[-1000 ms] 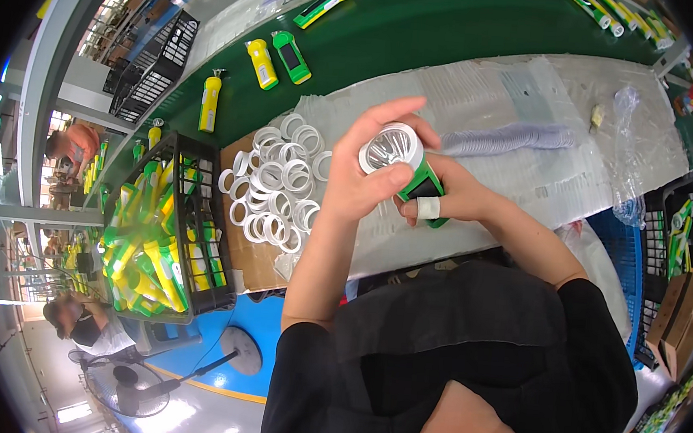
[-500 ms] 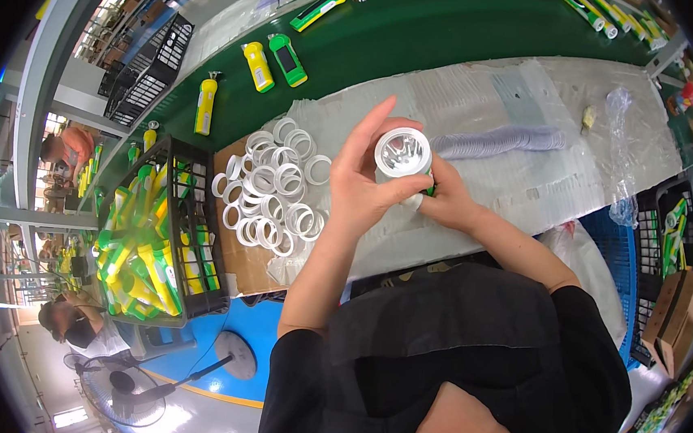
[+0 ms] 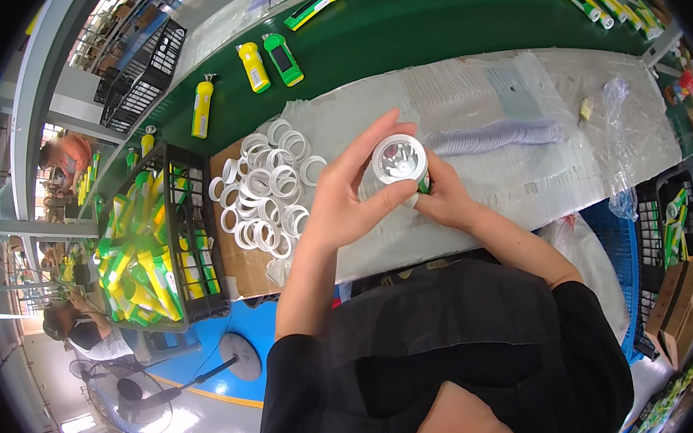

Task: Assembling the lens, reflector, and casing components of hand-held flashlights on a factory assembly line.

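Observation:
A flashlight with a white ring round its shiny reflector faces up between my hands. A bit of its green body shows below the head. My left hand is curved round the head, with the thumb at its lower rim and the fingers at its far left side. From the right, my right hand grips the body under the head; most of that grip is hidden. Left of my left hand lies a pile of loose white rings on cardboard. Beyond my right hand stretches a row of thin clear discs.
A black crate full of yellow-green flashlights stands at the left. Several more flashlights lie on the green belt. Plastic-covered cardboard covers the bench. A blue crate stands at the right, and a fan at lower left.
The flashlight and both hands have shifted slightly left and down in view. My left thumb has slid a little along the flashlight's rim. Both hands still hold it.

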{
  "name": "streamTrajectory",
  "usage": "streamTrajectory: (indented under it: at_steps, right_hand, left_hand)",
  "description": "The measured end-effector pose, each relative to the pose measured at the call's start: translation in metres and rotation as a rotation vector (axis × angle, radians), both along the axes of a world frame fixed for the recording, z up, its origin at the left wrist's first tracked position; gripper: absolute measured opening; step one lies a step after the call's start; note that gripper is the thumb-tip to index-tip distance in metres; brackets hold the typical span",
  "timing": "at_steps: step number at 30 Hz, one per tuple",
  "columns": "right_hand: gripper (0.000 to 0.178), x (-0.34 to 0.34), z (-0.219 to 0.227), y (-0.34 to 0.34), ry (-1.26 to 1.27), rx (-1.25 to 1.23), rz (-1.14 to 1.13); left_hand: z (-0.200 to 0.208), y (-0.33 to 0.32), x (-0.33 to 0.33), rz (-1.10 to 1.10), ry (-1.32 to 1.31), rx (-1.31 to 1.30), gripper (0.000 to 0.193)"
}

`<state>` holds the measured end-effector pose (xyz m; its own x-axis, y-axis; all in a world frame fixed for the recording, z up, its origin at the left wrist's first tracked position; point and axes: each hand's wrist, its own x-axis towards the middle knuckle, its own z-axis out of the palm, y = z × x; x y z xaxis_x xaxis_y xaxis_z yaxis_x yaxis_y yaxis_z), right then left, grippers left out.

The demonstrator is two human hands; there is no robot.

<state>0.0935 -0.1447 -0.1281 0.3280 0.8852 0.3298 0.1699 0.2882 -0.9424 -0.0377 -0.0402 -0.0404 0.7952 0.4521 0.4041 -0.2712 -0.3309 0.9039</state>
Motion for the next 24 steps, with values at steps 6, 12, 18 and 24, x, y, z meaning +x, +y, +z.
streamTrajectory:
  at_steps: [6, 12, 18, 24]
  right_hand:
    - [0.039, -0.007, -0.003, 0.005, -0.004, 0.063, -0.011]
    - [0.039, -0.007, -0.003, 0.005, -0.047, 0.05, -0.043]
    - [0.045, -0.011, 0.004, 0.001, 0.013, 0.011, -0.052]
    - [0.062, -0.01, 0.001, 0.003, -0.019, 0.059, 0.011]
  left_hand:
    - [-0.009, -0.009, 0.009, 0.153, -0.044, 0.08, 0.09]
    - [-0.009, -0.017, 0.019, 0.363, -0.184, 0.09, 0.09]
    - [-0.01, 0.025, 0.011, 0.578, -0.244, -0.076, 0.066]
    - [-0.036, 0.041, -0.015, 0.625, 0.128, 0.483, 0.039]
